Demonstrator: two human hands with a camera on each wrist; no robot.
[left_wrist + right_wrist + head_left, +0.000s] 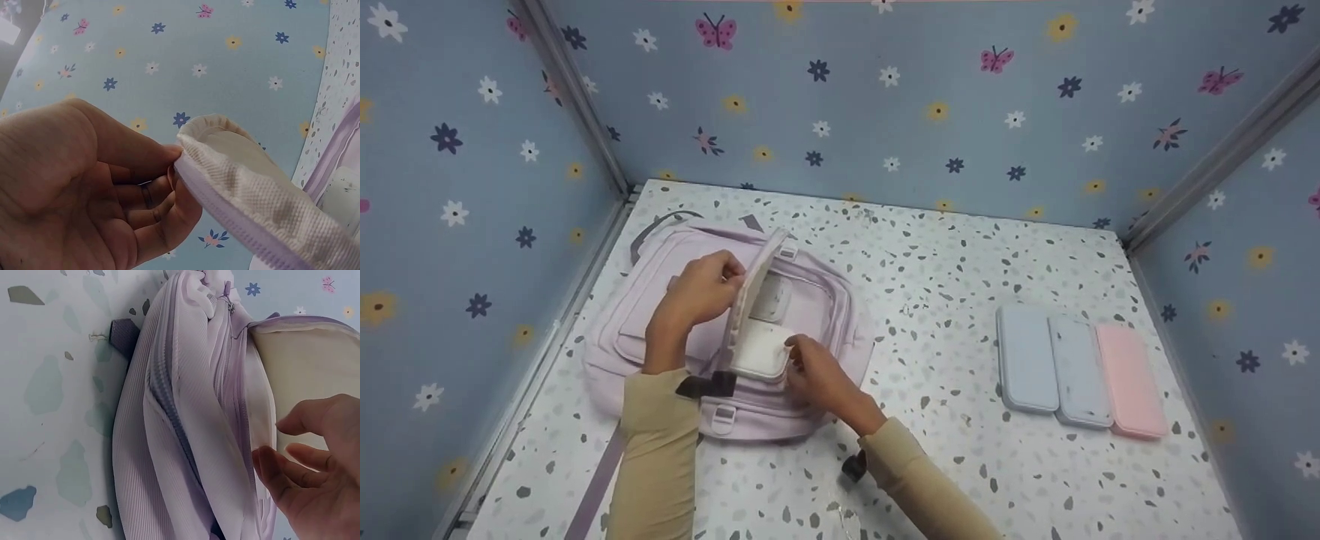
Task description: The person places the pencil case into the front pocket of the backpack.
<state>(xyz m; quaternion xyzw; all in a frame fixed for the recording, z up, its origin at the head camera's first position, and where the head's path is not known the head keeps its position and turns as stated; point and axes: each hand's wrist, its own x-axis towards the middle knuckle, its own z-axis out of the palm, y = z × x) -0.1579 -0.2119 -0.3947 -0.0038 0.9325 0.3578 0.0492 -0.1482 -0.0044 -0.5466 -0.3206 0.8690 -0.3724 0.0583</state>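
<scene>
A pale lilac backpack (pixel 660 262) lies on the table with its front panel opened. My left hand (pixel 701 289) pinches the upright flap (pixel 242 185) by its lilac zipper edge, between thumb and fingers. Inside the opening sits a white pencil case (pixel 761 352) with rounded corners. My right hand (pixel 817 375) holds the right edge of this case, index finger at its top and thumb by its side. In the right wrist view my right hand (pixel 315 461) overlaps the case's pale edge. A greyish translucent case (pixel 769 300) lies farther in, partly covered by the flap.
On the right side of the speckled table (pixel 930 465) lie a pale blue case (pixel 1027 360), a grey-blue case (pixel 1080 371) and a pink case (pixel 1132 379), side by side. Flower-patterned walls (pixel 885 97) enclose the back and sides. A purple strap (pixel 596 487) trails toward the front.
</scene>
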